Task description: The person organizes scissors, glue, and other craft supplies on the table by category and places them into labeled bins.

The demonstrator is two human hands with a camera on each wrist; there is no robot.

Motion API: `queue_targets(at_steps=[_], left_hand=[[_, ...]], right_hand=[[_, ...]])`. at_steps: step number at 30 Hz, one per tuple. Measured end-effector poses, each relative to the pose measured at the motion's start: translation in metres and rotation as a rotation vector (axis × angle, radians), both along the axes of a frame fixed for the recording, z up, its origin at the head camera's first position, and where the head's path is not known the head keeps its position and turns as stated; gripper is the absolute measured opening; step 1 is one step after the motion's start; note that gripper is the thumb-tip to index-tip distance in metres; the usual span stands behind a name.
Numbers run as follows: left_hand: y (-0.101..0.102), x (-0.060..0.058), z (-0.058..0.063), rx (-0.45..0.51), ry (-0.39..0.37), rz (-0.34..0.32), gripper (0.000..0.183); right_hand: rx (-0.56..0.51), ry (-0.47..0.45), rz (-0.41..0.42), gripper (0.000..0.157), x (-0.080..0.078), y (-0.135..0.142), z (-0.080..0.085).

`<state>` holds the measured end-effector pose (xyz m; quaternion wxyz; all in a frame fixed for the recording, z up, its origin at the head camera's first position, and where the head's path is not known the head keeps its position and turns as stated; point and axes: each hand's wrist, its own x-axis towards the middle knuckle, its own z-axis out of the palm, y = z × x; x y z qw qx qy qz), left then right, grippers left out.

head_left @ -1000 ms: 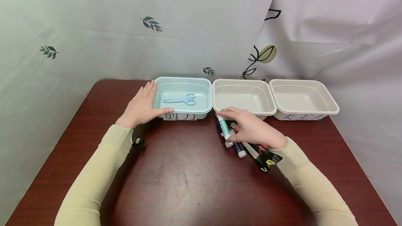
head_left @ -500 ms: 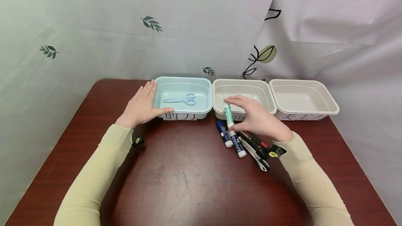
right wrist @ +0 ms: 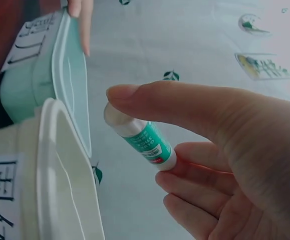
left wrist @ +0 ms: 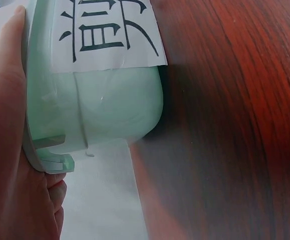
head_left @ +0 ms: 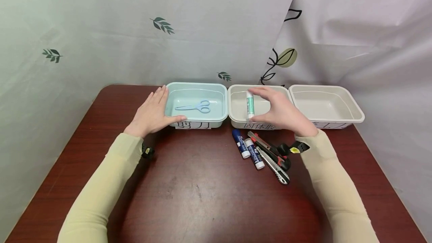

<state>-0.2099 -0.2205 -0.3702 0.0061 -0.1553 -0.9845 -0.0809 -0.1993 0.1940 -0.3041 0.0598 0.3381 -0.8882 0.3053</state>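
Note:
My right hand pinches a green and white glue stick by its two ends, thumb on one and fingertips on the other. It is held over the middle, cream bin, which bears a paper label in front. In the right wrist view the glue stick is raised above the rim of that bin. My left hand rests with straight fingers on the left corner of the light blue bin; in the left wrist view the hand lies along the rim. Light blue scissors lie inside that bin.
Two blue glue sticks, one on the left and one on the right, lie on the dark red table. Beside them are utility knives, a silver one and red-black ones. Another cream bin stands at the right.
My right hand has carried the green glue stick up and away from the pile on the table to over the middle bin, turning it more upright in view. My left hand has not moved.

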Motion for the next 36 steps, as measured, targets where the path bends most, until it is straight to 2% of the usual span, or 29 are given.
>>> queue_targets(at_steps=[5, 10, 21, 26, 36], left_hand=[[-0.001, 0.000, -0.002, 0.007, 0.000, 0.003, 0.126], [-0.001, 0.000, 0.000, 0.011, -0.007, 0.003, 0.125], [0.000, 0.001, 0.001, 0.009, -0.007, 0.005, 0.124], [0.000, 0.000, 0.001, 0.009, -0.009, 0.003, 0.124], [0.000, 0.002, 0.002, 0.019, -0.013, -0.001, 0.124]], right_hand=[[0.012, -0.011, -0.047, 0.083, -0.012, -0.002, 0.004], [0.035, -0.062, -0.083, 0.086, -0.025, -0.004, 0.002], [0.080, -0.103, -0.107, 0.087, -0.046, -0.010, -0.006], [0.109, -0.164, -0.110, 0.090, -0.046, -0.011, -0.011], [0.105, -0.117, -0.101, 0.082, -0.041, -0.007, -0.013]])
